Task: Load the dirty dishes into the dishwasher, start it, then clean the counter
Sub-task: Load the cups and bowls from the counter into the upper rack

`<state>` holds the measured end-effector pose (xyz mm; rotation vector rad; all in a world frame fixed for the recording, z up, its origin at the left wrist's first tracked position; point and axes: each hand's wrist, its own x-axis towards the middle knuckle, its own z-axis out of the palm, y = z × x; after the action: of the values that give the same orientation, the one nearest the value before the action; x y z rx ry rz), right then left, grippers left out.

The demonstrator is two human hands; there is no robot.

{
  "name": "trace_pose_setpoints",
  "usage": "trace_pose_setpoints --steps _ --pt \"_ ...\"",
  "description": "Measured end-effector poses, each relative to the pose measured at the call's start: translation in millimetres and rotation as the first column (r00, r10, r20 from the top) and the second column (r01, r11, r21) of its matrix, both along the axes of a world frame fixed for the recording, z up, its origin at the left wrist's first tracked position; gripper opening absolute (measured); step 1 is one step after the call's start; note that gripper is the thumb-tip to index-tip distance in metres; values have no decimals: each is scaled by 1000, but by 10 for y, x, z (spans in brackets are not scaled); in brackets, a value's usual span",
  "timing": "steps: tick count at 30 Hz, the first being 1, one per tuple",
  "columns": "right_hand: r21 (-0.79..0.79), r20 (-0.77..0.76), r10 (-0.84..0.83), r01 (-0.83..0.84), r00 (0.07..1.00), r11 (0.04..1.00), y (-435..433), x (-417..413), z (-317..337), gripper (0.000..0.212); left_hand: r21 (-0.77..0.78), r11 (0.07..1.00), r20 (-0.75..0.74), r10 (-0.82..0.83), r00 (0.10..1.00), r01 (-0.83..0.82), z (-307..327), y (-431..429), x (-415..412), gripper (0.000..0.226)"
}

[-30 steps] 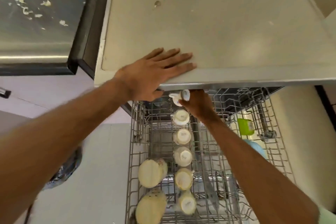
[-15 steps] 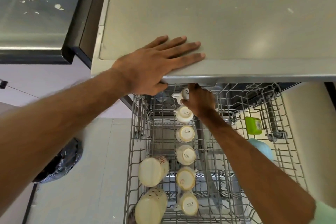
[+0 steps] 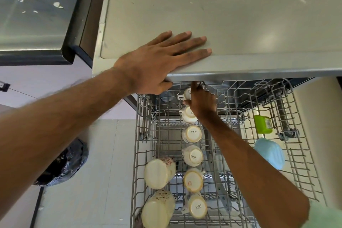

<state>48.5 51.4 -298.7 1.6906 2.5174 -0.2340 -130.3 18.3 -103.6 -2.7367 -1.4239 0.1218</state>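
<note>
The dishwasher's upper wire rack (image 3: 303, 163) is pulled out below the grey counter (image 3: 240, 15). A row of several white cups (image 3: 192, 155) stands upside down along its middle. My right hand (image 3: 200, 102) reaches to the rack's far end, under the counter edge, and is shut on the rearmost white cup (image 3: 187, 93), which is tilted and partly hidden. My left hand (image 3: 159, 61) lies flat on the counter's front edge, fingers spread, thumb hooked under the lip. Two larger cream mugs (image 3: 159, 172) lie at the rack's near left.
A green container (image 3: 262, 124) and a pale blue one (image 3: 270, 153) sit on the rack's right side. The counter carries a few crumbs and stains. A dark surface (image 3: 33, 15) with food scraps is at top left. A black bag (image 3: 63, 164) rests on the floor at left.
My right hand has pushed the small cup a little further back under the counter edge. My left hand stays flat on the counter. The view has shifted slightly.
</note>
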Motion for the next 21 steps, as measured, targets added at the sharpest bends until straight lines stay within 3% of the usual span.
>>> trace_pose_setpoints --steps 9,15,21 --pt "-15 -25 -31 31 999 999 -37 87 -70 67 0 1000 1 5 1000 -5 23 -23 5 113" --pt "-25 -124 -61 58 990 998 -73 57 -78 60 -1 1000 1 6 1000 -6 21 -20 13 113" --pt "3 -71 -80 80 994 997 -63 73 -143 72 6 1000 -3 3 1000 -3 6 -15 6 113"
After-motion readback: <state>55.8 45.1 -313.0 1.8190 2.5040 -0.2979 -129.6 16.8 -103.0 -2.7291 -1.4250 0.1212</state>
